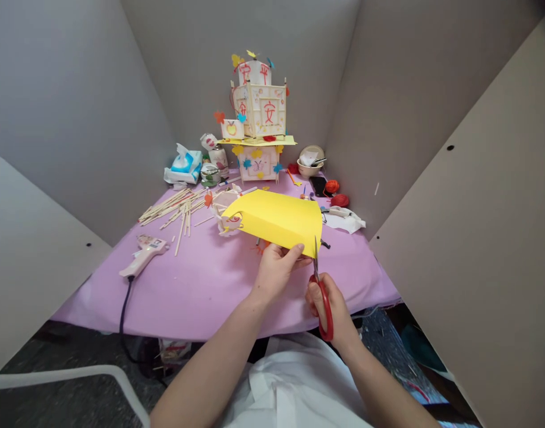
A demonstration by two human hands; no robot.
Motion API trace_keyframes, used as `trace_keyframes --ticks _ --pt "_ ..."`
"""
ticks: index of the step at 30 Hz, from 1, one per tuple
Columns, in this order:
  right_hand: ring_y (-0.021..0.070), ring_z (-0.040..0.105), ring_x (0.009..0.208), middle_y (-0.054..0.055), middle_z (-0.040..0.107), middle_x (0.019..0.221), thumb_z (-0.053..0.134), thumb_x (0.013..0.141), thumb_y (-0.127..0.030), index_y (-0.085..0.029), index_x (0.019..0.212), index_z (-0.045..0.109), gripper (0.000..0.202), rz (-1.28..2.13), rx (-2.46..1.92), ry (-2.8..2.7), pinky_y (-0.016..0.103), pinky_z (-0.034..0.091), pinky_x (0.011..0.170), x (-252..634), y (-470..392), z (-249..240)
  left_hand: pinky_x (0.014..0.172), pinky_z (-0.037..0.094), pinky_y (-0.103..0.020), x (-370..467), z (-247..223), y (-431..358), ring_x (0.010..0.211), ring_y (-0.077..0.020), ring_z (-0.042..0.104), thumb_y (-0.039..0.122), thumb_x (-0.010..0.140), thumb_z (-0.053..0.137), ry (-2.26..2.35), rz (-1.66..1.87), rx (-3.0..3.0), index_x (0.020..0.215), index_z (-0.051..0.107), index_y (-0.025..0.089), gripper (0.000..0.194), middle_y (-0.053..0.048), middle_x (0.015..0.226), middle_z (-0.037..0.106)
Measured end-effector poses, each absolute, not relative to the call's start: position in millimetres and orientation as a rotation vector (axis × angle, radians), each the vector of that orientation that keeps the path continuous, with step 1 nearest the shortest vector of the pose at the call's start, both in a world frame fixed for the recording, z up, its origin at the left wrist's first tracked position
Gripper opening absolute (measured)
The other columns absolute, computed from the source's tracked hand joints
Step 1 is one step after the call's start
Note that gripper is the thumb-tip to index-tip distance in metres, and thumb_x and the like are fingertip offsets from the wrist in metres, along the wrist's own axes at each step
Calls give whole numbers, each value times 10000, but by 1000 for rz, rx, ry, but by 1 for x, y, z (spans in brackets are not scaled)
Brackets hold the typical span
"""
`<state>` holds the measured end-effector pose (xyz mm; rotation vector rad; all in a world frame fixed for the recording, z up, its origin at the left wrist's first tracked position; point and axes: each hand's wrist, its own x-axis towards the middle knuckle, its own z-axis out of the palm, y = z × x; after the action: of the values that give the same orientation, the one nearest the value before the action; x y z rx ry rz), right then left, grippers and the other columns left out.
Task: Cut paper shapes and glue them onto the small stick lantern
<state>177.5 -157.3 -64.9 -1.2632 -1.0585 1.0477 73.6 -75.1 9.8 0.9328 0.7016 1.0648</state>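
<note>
A sheet of yellow paper (279,215) is held above the table, its near edge pinched in my left hand (279,264) with the thumb on top. My right hand (332,306) grips red-handled scissors (327,321). Their blades point away from me and meet the paper's near right corner, just right of my left fingers. Part of a white paper piece with red drawing (231,222) shows at the sheet's left end. Whatever lies directly beneath the sheet is mostly hidden.
A decorated paper-and-stick lantern tower (267,110) stands at the back. Wooden sticks (178,208) lie left, beyond a corded glue gun (145,255). Tissues (185,165) sit back left; a bowl (310,169), a phone (318,186) and red yarn (339,200) back right. Grey panels (254,30) enclose the table.
</note>
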Motion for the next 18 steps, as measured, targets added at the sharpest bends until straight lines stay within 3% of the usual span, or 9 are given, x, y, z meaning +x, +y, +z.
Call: trace_keyframes --ticks 18 --pt "74 324 470 -72 373 591 498 874 -526 -210 840 414 329 1046 -1297 -1194 222 235 443 194 -169 -52 761 556 -316 71 16 -81 822 -178 677 312 720 720 645 1036 960 941 671 145 281 -70 912 715"
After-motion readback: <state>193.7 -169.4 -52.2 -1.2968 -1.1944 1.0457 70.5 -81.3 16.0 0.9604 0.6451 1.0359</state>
